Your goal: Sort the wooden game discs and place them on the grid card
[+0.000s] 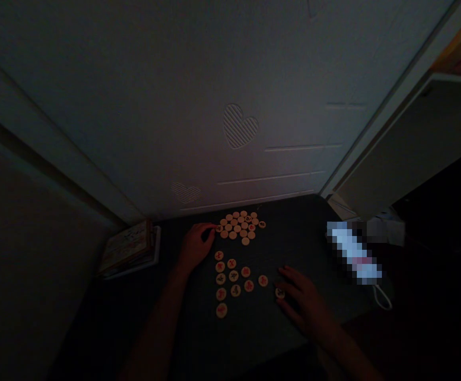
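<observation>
My left hand (195, 246) reaches to the left end of a cluster of round wooden xiangqi pieces (236, 228), most of them with blank faces up. Its thumb and forefinger close at the edge of one dark-marked piece (219, 228). On the right, my right hand (302, 297) has its thumb and a finger on either side of another dark-marked xiangqi piece (280, 293), which lies at table level. Between the hands, several red- and dark-marked pieces (234, 275) lie face up in stepped columns, with a red-marked piece (263, 280) closest to my right hand.
The dark tabletop (198, 328) meets a pale wall panel (238, 159) with heart-shaped relief. A stack of books (130, 246) lies at the left edge. A blurred, pixelated bright object (353, 253) with a white loop strap (383, 298) is at the right.
</observation>
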A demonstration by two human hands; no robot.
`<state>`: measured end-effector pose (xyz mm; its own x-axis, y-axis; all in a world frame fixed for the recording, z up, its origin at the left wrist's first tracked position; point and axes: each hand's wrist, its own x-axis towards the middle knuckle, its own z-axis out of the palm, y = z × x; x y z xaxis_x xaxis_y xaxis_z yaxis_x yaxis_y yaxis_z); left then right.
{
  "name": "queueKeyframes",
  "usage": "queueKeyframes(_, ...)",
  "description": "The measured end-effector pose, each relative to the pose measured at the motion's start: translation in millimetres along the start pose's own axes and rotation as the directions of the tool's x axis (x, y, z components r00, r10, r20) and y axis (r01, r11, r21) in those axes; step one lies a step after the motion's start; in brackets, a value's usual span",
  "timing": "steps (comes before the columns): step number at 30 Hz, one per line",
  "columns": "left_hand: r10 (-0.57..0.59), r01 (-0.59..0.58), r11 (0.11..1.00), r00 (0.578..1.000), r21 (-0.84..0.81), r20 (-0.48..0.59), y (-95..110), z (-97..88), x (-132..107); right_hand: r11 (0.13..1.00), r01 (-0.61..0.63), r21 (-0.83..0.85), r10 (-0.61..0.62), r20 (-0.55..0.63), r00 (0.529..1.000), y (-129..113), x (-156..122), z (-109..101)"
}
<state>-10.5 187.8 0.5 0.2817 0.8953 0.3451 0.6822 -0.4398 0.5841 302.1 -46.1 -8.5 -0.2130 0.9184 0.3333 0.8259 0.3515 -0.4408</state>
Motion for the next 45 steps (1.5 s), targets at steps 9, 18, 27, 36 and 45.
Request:
queueKeyframes(9, -0.014, 0.014, 1.0, 1.0, -0.012, -0.002, 1.5, -1.5, 0.3, 1.0, -0.009, 0.009, 0.009, -0.029, 1.0, -4.2, 2.0, -2.2)
queueKeyframes(18, -0.006, 0.006, 1.0, 1.0, -0.001, -0.001, 3.3, -2.3, 0.9, 0.997, -0.069, 0.043, 0.07, -0.015, 0.997, -4.6, -0.3, -1.3)
queueKeyframes(27, -0.004, 0.004, 1.0, 1.0, -0.007, -0.013, 2.0, -1.4, 0.7, 0.996, -0.065, 0.058, 0.067, -0.036, 0.997, -1.6, -1.2, 2.5)
queueKeyframes(36, -0.011, 0.011, 1.0, 1.0, 0.004, -0.008, 2.5, -1.3, 0.5, 0.996, -0.056, 0.068, 0.059, -0.051, 0.997, -3.4, -0.7, 0.4)
queueKeyframes(45, -0.009, 0.009, 1.0, 1.0, 0.008, -0.015, 2.7, -1.5, 0.4, 0.997, -0.051, 0.064, 0.055, -0.057, 0.997, -3.6, -0.2, 0.9)
